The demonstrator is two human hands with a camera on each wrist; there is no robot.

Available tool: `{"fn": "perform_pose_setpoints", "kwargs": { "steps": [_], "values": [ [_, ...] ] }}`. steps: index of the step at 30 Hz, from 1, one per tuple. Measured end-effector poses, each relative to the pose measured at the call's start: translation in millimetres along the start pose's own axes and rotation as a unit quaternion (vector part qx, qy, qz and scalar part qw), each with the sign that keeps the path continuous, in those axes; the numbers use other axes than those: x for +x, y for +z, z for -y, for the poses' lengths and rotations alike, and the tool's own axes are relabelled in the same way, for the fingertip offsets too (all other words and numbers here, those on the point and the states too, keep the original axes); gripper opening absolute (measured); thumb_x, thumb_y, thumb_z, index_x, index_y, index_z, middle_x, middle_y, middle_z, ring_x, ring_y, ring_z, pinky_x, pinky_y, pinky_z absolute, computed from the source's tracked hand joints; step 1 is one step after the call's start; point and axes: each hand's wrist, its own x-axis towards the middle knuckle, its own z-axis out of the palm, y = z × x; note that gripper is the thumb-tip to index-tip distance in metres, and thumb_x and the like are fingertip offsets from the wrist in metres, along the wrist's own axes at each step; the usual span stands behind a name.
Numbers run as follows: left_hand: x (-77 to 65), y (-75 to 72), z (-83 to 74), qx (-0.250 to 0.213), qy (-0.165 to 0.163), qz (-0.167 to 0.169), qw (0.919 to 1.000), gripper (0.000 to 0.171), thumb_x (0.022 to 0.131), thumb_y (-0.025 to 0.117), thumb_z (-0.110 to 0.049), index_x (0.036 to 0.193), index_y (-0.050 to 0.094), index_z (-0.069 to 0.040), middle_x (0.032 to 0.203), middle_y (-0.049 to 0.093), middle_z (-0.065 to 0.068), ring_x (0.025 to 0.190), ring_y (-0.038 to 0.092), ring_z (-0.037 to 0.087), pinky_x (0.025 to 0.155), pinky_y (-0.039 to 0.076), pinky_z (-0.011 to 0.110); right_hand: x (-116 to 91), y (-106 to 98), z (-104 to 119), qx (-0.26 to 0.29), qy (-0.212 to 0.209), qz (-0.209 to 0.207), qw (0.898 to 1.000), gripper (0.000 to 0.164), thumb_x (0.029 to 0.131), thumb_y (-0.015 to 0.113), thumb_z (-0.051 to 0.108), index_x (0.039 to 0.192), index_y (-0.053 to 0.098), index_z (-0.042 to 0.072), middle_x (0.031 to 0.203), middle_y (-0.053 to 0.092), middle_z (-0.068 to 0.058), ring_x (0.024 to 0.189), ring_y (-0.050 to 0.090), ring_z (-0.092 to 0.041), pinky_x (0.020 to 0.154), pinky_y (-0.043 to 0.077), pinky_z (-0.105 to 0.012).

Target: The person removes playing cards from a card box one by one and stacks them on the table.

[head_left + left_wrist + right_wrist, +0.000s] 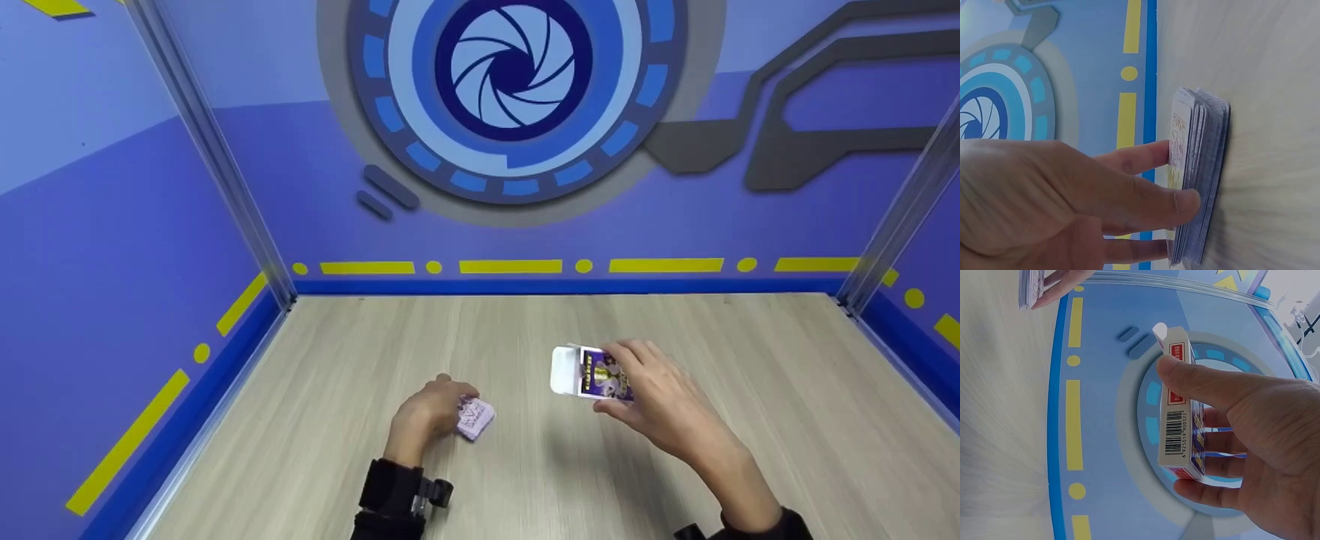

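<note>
A deck of playing cards [476,420] lies on the table left of centre, its top card pale with a printed design. My left hand [427,412] pinches it; in the left wrist view the thumb [1168,208] lies along the side edges of the deck [1204,163], which is slightly fanned. Above the table on the right, my right hand [664,394] holds a small card box [604,375], purple and yellow on its front. Its white end flap stands open toward the left. A barcode shows on the narrow side of the box [1174,433] in the right wrist view.
The light wood table [360,352] is bounded by a blue back wall [525,240] and side walls with yellow markings. Metal posts [217,150] stand at the corners. A dark wrist strap [390,487] sits on the left wrist.
</note>
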Motion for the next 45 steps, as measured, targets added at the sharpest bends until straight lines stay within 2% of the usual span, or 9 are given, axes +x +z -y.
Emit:
{"fn": "perform_pose_setpoints", "kwargs": {
  "steps": [8, 12, 18, 22, 26, 30, 32, 37, 45],
  "values": [
    [0.6, -3.3, 4.7, -0.012, 0.010, 0.011, 0.9998, 0.068, 0.080, 0.060, 0.020, 0.137, 0.068, -0.017, 0.132, 0.056, 0.018, 0.099, 0.054, 0.026, 0.083, 0.048, 0.043, 0.0, -0.5, 0.0, 0.001, -0.001, -0.002, 1.000, 0.070, 0.074, 0.095, 0.027, 0.131, 0.062, 0.005, 0.126, 0.063, -0.011, 0.111, 0.060, -0.028, 0.088, 0.053, -0.050],
    [0.3, -8.3, 9.7, -0.040, 0.002, 0.006, 0.9992, 0.068, 0.083, 0.058, 0.017, 0.142, 0.063, -0.016, 0.151, 0.045, 0.025, 0.127, 0.053, 0.037, 0.100, 0.047, 0.052, 0.0, -0.2, -0.7, 0.000, -0.004, -0.006, 1.000, 0.070, 0.074, 0.095, 0.028, 0.130, 0.062, 0.004, 0.125, 0.063, -0.011, 0.110, 0.060, -0.029, 0.088, 0.052, -0.049],
    [1.1, -16.9, 4.1, -0.075, 0.007, -0.113, 0.9907, 0.049, 0.093, 0.063, 0.003, 0.140, 0.061, -0.008, 0.144, 0.053, 0.021, 0.132, 0.053, 0.036, 0.106, 0.045, 0.051, -0.4, -0.1, -0.9, -0.003, -0.004, -0.008, 1.000, 0.070, 0.073, 0.095, 0.026, 0.131, 0.061, 0.004, 0.126, 0.063, -0.012, 0.112, 0.060, -0.029, 0.091, 0.052, -0.051],
    [-3.2, -24.4, -14.3, -0.113, 0.053, -0.224, 0.9665, 0.027, 0.097, 0.069, -0.010, 0.123, 0.067, -0.007, 0.121, 0.066, 0.013, 0.113, 0.064, 0.030, 0.093, 0.052, 0.047, -0.1, -0.5, -0.8, -0.003, 0.000, -0.010, 1.000, 0.072, 0.072, 0.096, 0.025, 0.132, 0.061, 0.003, 0.127, 0.062, -0.012, 0.112, 0.059, -0.029, 0.091, 0.052, -0.051],
    [-12.3, -32.5, -36.0, -0.215, 0.097, -0.300, 0.9240, 0.014, 0.098, 0.070, -0.013, 0.109, 0.063, -0.007, 0.101, 0.066, 0.005, 0.097, 0.064, 0.022, 0.081, 0.053, 0.038, 0.3, -0.8, -0.6, -0.004, -0.001, -0.011, 1.000, 0.073, 0.072, 0.096, 0.024, 0.132, 0.061, 0.003, 0.127, 0.063, -0.013, 0.113, 0.059, -0.030, 0.091, 0.052, -0.052],
    [-23.4, -36.1, -58.9, -0.329, 0.154, -0.313, 0.8774, 0.012, 0.100, 0.068, -0.014, 0.103, 0.060, -0.006, 0.095, 0.064, 0.004, 0.090, 0.063, 0.018, 0.077, 0.053, 0.031, 0.4, -0.6, -0.1, -0.006, 0.001, -0.011, 1.000, 0.073, 0.072, 0.096, 0.024, 0.132, 0.061, 0.003, 0.127, 0.063, -0.013, 0.113, 0.059, -0.030, 0.089, 0.053, -0.053],
    [-27.8, -33.8, -70.9, -0.365, 0.183, -0.299, 0.8626, 0.012, 0.101, 0.067, -0.014, 0.102, 0.060, -0.005, 0.093, 0.064, 0.004, 0.087, 0.063, 0.017, 0.075, 0.053, 0.028, 0.3, -0.2, 0.2, -0.007, 0.001, -0.012, 1.000, 0.073, 0.072, 0.096, 0.024, 0.132, 0.061, 0.004, 0.127, 0.062, -0.012, 0.113, 0.058, -0.029, 0.088, 0.053, -0.053],
    [-30.2, -19.0, -97.0, -0.411, 0.228, -0.229, 0.8522, 0.011, 0.100, 0.068, -0.011, 0.103, 0.063, -0.001, 0.092, 0.065, 0.004, 0.083, 0.062, 0.015, 0.072, 0.051, 0.024, 0.2, 0.8, 0.8, -0.009, -0.004, -0.017, 1.000, 0.073, 0.071, 0.097, 0.024, 0.132, 0.062, 0.004, 0.127, 0.063, -0.012, 0.112, 0.058, -0.029, 0.086, 0.053, -0.052],
    [-23.7, 5.7, -115.4, -0.438, 0.226, -0.182, 0.8511, 0.009, 0.099, 0.065, -0.002, 0.107, 0.061, 0.000, 0.100, 0.064, 0.006, 0.092, 0.062, 0.014, 0.079, 0.055, 0.025, 0.9, 1.2, 5.5, -0.012, -0.010, -0.015, 1.000, 0.072, 0.072, 0.097, 0.023, 0.132, 0.062, 0.005, 0.127, 0.062, -0.011, 0.112, 0.058, -0.029, 0.087, 0.054, -0.052]
  ]
}}
